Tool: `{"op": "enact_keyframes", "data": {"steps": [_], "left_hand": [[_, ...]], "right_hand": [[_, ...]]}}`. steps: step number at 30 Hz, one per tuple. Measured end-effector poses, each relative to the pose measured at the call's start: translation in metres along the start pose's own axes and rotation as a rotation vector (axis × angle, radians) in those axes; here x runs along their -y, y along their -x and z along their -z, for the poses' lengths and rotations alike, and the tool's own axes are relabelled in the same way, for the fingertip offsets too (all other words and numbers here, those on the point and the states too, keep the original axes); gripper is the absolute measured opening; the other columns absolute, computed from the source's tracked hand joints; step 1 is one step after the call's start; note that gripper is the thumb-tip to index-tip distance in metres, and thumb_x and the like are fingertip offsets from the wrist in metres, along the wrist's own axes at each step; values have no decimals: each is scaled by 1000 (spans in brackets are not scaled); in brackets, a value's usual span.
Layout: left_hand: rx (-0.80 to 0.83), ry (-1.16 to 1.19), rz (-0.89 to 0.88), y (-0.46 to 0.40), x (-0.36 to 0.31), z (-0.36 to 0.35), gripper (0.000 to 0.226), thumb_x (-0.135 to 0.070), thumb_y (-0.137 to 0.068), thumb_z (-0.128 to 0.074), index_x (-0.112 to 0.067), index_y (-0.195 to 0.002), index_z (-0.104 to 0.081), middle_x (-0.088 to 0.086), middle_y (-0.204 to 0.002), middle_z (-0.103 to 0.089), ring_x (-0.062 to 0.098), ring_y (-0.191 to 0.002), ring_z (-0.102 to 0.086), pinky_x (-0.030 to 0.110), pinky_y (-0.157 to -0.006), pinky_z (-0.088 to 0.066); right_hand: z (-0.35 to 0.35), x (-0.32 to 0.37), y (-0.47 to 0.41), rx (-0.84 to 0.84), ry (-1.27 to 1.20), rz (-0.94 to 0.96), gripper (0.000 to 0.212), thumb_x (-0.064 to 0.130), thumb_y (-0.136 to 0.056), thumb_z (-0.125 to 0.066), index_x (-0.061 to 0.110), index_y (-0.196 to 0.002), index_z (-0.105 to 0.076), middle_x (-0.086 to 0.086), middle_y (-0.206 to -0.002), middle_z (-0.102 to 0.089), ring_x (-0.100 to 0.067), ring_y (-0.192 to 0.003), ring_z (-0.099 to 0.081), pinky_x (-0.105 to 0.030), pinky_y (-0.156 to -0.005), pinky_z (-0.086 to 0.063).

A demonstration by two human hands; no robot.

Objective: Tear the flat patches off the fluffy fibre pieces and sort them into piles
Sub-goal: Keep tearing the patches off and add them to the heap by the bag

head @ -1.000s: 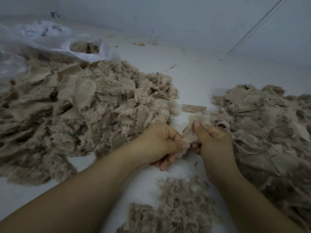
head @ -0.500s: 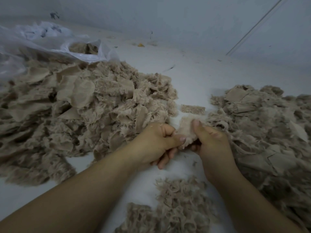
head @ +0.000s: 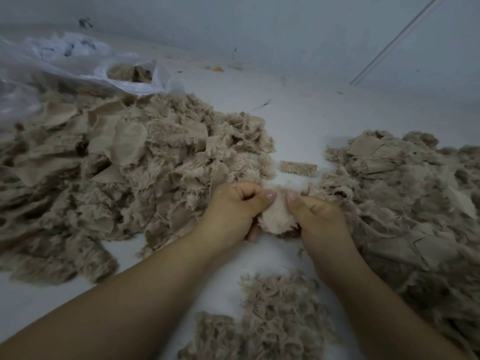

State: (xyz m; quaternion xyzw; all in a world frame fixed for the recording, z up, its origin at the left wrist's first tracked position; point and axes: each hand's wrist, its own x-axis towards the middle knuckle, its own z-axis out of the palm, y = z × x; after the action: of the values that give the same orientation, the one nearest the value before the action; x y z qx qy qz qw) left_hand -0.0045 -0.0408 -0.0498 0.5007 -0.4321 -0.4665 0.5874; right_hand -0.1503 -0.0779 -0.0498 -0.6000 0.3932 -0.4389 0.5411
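1. The left hand [head: 233,206] and right hand [head: 315,216] pinch one pale beige fluffy fibre piece with a flat patch face [head: 276,216] between them, thumbs on top at its far edge, fingers curled underneath. That looks like a grip for peeling the patch away.
2. The piece sits just above the white tabletop [head: 298,120], in the gap between the piles, so either pile is a short reach.
3. The large brown heap of fluffy pieces with patches [head: 124,172] lies left (likely unsorted stock).
4. A heap of flatter brown scraps [head: 405,193] lies right; a small curly fibre pile [head: 275,315] lies near.
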Motion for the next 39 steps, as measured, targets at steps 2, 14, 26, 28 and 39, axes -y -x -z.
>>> {"op": "enact_keyframes", "data": {"steps": [2,14,26,28,39], "left_hand": [[-34,-7,-20,0,0,0,38,-15,-95,-60,18,-78,-51,11,-49,-48,17,-30,-39,17,-33,-29],[-259,-77,-248,3,-5,-2,26,-7,-95,-59,0,-71,-55,7,-45,-49,15,-32,-41,19,-39,-33],[-208,-1797,-175,-3,-25,19,26,-8,-88,-46,-14,-108,-62,7,-113,-55,28,-100,-59,31,-59,-33],[-199,-1777,-276,1,-27,12,21,-10,-84,-54,-14,-102,-63,10,-108,-52,29,-95,-57,31,-55,-31],[229,-1416,-375,-79,-22,-53,28,-10,-95,-43,-11,-121,-52,7,-113,-55,27,-94,-58,39,-73,-48]], "right_hand": [[0,1,0,1,11,-34,40,25,-102,-51,-7,-92,-73,-26,-87,-73,-47,-88,-69,-57,-82,-57],[2,-7,-5,-41,8,-23,39,27,-100,-57,1,-72,-69,-5,-58,-67,-8,-47,-52,-18,-46,-44],[3,-10,-8,-211,-63,-150,19,18,-106,-45,18,-100,-63,18,-69,-73,-14,-55,-69,-20,-47,-50],[3,-10,-8,-223,-52,-138,21,19,-106,-44,21,-96,-62,19,-69,-73,-16,-56,-71,-21,-47,-51],[4,-18,-11,-287,125,-78,33,28,-107,-40,26,-89,-68,-5,-69,-72,-25,-60,-70,-46,-59,-61]]}}
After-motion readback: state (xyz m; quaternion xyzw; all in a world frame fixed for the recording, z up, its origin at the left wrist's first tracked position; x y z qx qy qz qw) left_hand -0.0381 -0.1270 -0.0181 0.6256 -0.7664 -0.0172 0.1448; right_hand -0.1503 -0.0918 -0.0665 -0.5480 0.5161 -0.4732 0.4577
